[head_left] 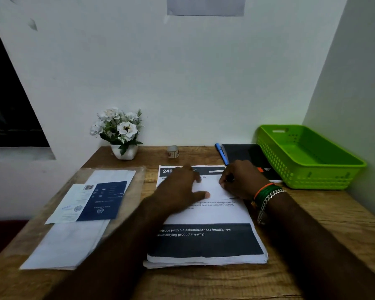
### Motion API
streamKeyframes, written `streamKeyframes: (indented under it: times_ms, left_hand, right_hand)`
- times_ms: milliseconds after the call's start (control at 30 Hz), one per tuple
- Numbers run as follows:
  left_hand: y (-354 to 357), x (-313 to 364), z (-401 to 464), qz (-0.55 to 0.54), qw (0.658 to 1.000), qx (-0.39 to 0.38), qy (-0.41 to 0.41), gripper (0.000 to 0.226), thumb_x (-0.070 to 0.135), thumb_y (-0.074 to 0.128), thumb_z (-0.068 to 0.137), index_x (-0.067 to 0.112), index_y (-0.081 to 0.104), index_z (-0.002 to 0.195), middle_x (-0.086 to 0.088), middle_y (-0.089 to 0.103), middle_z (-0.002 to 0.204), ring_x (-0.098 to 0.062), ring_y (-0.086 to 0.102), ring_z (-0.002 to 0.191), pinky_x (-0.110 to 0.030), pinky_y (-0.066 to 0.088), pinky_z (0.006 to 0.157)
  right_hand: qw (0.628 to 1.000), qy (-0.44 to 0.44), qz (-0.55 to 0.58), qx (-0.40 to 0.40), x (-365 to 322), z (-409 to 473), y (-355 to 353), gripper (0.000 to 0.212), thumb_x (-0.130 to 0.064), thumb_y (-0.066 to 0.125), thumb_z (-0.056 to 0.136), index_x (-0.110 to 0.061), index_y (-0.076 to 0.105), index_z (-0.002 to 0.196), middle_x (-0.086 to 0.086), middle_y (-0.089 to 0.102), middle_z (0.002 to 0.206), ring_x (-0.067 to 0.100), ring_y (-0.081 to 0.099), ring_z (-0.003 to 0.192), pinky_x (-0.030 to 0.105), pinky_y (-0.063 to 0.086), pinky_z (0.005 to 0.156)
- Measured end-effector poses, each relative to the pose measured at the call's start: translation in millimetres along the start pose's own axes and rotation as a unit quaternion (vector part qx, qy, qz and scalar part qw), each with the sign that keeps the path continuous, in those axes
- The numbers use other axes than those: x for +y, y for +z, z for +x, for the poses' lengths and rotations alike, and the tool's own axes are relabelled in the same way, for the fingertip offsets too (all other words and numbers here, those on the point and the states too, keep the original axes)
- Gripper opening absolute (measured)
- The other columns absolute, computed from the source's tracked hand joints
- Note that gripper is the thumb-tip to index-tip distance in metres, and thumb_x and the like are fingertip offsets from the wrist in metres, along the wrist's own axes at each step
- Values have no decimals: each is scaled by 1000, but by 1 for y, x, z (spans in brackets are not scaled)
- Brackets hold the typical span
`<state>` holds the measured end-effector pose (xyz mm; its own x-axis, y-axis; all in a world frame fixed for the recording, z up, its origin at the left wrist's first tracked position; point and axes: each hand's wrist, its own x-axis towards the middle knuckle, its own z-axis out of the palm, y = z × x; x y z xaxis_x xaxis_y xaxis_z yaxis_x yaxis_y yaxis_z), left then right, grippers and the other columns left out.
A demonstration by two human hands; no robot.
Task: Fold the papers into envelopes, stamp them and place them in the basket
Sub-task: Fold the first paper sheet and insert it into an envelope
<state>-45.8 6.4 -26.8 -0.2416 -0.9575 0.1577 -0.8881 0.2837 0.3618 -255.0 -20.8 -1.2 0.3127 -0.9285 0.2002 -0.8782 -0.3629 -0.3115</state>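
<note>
Wooden desk (325,215); blurred left hand (178,189), right hand (243,180) hide folded paper (212,189).

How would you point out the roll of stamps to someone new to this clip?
Start at the wooden desk against the wall. Along its back edge, between the flower pot and blue pen, sits the roll of stamps: the only small, pale cylinder there.
</note>
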Motion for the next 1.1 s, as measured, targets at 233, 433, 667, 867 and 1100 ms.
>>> streamKeyframes:
  times_ms: [233, 433, 667, 867, 1100]
  left_hand:
    - [-7, -1, -2, 55, 996, -8, -71, 72, 73, 69, 77, 29, 56, 132, 1, 46, 140, -23, 42, 133, -43, 42, 108]
    - [-13, -9, -2, 58, 994, -5, -94, 65, 72, 67, 80, 28, 55, 125, 0, 45, 142, -26, 39, 132, -44, 39, 106]
    - [-14, -11, -1, 16, 997, 46, -59, 34, 50, 73, 86, 33, 53, 109, 4, 52, 127, -24, 44, 123, -44, 37, 105]
    - [-11, -12, 3, -10, 993, 53, -104, 11, 39, 63, 96, 35, 52, 97, 8, 60, 117, -22, 51, 121, -50, 37, 106]
    - [-12, 3, 3, 7, 988, 144, -61, 9, 46, 57, 97, 38, 57, 100, 19, 61, 107, -15, 53, 119, -48, 29, 102]
  right_hand:
    - [1000, 4, 0, -1, -1, -3, -2, 11, -17, 75, 82, -23, 81, 90, -2, 76, 95, 16, 70, 94, 19, 47, 79]
    - [1000, -5, 4, 9, 0, 0, 2, 11, -15, 73, 80, -22, 81, 84, -2, 76, 89, 18, 70, 88, 21, 48, 78]
    - [996, -50, 52, 50, 0, 7, 19, 19, -31, 75, 83, -22, 74, 99, -7, 65, 93, 10, 57, 86, 24, 44, 80]
    - [991, -67, 94, 69, -6, 11, 26, 4, -23, 71, 84, -23, 74, 88, -7, 69, 80, 15, 64, 79, 34, 53, 78]
    - [979, -87, 163, 88, -10, 13, 27, 5, -18, 71, 87, -18, 69, 82, -5, 67, 83, 16, 62, 81, 34, 50, 77]
